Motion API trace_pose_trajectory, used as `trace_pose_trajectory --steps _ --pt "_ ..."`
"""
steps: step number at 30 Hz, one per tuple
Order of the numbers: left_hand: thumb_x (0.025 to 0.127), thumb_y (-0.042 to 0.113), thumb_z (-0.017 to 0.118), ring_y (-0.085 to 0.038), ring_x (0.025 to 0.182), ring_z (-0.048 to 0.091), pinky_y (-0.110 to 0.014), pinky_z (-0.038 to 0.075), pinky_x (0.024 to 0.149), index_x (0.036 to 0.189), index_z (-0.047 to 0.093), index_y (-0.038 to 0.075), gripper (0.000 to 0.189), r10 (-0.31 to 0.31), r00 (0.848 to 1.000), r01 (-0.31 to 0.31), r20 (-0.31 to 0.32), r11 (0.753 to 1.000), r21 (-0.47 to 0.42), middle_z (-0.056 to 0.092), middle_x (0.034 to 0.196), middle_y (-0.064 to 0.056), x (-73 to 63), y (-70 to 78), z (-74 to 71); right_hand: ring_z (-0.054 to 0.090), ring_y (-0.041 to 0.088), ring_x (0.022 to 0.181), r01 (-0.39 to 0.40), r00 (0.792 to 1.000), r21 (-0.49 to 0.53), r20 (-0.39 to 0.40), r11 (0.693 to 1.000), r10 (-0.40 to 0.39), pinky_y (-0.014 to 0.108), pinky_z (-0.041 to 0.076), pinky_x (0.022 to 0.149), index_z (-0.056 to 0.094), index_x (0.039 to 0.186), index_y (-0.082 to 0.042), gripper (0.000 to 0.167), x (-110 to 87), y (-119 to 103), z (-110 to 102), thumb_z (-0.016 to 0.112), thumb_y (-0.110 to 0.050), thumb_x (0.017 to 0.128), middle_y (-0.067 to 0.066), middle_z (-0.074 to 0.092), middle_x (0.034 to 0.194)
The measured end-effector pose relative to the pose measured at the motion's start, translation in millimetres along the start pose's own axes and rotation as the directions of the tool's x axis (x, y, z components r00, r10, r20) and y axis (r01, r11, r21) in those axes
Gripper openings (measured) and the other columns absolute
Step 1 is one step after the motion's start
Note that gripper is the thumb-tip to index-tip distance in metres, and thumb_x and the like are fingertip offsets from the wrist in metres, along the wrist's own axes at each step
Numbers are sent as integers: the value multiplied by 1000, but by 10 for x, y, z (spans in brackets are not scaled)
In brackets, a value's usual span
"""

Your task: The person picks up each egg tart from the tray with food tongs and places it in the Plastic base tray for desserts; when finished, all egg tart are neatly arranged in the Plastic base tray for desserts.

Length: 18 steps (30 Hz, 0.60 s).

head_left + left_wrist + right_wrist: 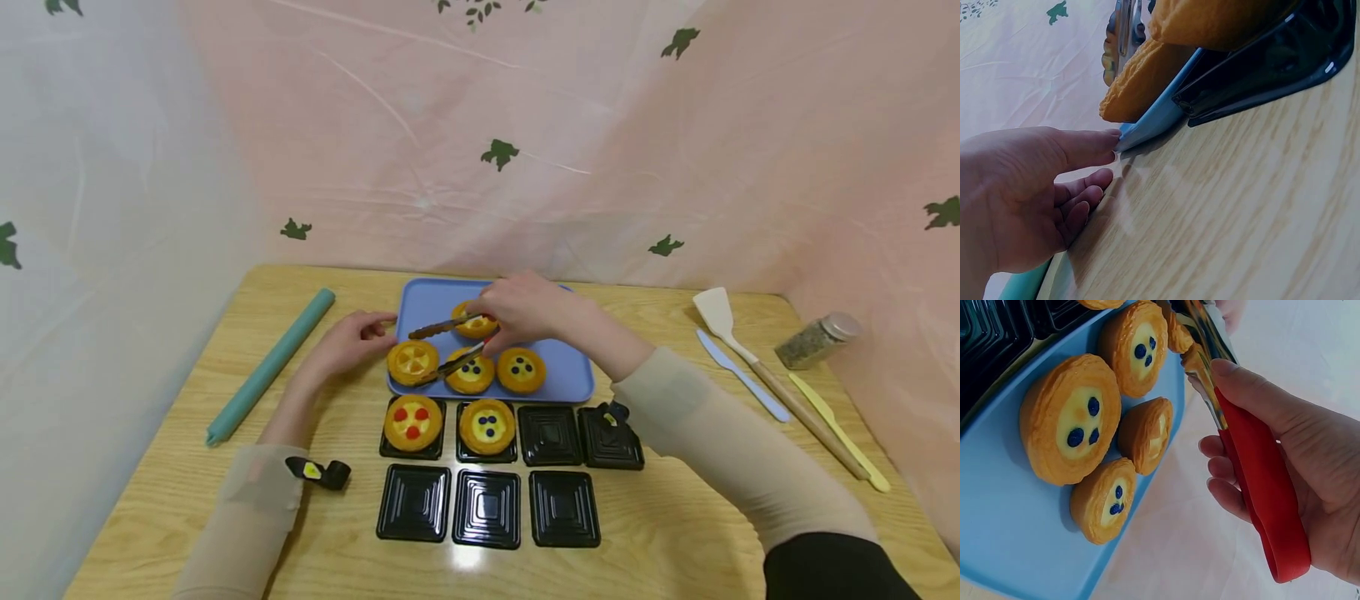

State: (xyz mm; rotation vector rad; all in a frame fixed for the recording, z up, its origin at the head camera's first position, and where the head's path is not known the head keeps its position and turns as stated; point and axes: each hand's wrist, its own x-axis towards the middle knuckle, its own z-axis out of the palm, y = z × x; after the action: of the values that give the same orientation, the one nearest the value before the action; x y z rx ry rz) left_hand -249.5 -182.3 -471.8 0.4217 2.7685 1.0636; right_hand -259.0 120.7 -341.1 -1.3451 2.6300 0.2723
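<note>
My right hand (525, 310) grips red-handled tongs (1260, 481). The spread tong arms reach left over the blue tray (558, 379), one tip on either side of a tart with a wedge-patterned top (412, 363). Two blueberry-topped tarts (470, 373) stand to its right along the tray's near edge. Another tart (1108, 501) sits farther back, partly behind the tongs in the head view. At the tray's left edge is my left hand (352, 342); in the left wrist view an extended finger (1088, 147) meets the rim, while the other fingers bend loosely below.
In front of the tray, black square plastic trays (414, 502) form two rows. Two in the back row hold a red-topped tart (412, 423) and a blueberry tart (487, 427). A teal roll (273, 362) lies left; a spatula (716, 315), plastic knives and a jar (817, 340) are right.
</note>
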Motion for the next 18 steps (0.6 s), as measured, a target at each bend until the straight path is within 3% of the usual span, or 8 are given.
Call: trace_pose_trajectory --steps 10,18 --pt "101 25 67 -25 95 58 -35 45 85 145 57 3 51 -6 1000 6 6 1000 -10 67 110 -17 20 9 -23 66 19 78 11 1000 3 -30 1000 -11 32 44 58 70 132 -19 60 36 26 39 79 -55 85 3 78 109" --pt "100 25 67 -25 95 58 -36 45 85 145 57 3 51 -6 1000 6 16 1000 -12 67 110 -17 53 -1 -49 53 16 65 33 998 18 -52 999 -32 29 32 53 72 110 -18 42 37 52 40 80 -52 86 -3 65 79"
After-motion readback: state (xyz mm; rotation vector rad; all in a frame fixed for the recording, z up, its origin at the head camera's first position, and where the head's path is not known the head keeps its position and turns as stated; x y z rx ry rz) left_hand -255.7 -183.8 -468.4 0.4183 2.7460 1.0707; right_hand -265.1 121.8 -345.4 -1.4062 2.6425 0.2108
